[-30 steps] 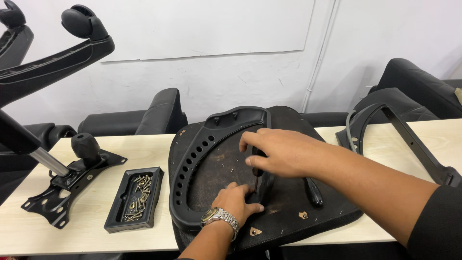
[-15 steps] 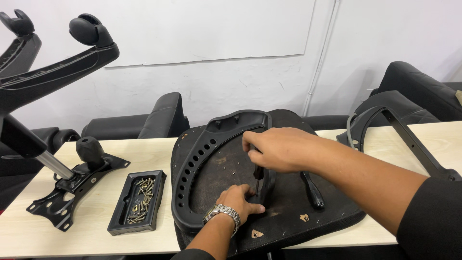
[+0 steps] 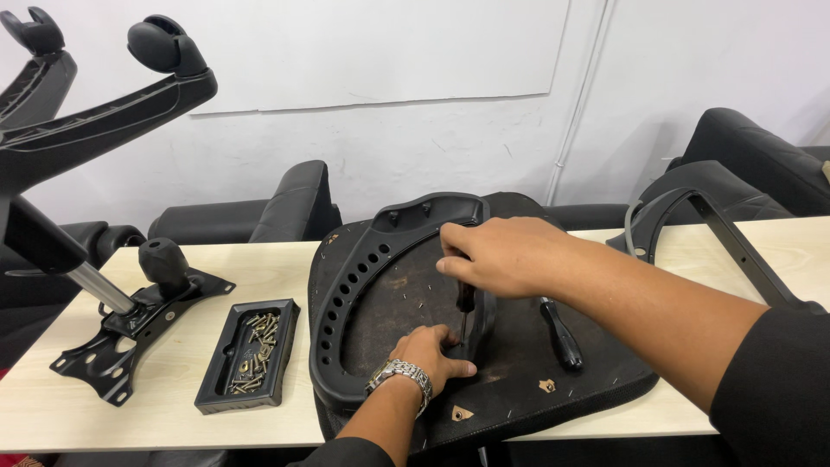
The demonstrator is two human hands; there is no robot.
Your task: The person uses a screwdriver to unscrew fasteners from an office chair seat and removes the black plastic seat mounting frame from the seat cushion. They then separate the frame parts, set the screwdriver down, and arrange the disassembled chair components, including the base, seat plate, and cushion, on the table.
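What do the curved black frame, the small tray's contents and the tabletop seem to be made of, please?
Curved frame: probably moulded plastic, matte black with punched holes. Screws in the tray: metal, brassy glint. Table: pale wood-grain laminate, likely.

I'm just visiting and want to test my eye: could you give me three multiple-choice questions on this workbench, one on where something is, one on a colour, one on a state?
1. Where does the tray of screws lie?
A. Left of the seat base
B. On top of the seat base
C. Behind the right arm

2. What colour is the table?
A. Dark grey
B. Light wood
C. Red

3. What is the right hand doing?
A. Lying flat and open on the table
B. Closed round a screwdriver held upright
C. Holding the tray

Answers:
1. A: the tray sits on the table left of the seat base.
2. B: the bare top is pale wood.
3. B: the fingers wrap the screwdriver, which points down beside the left hand; a second screwdriver lies loose.
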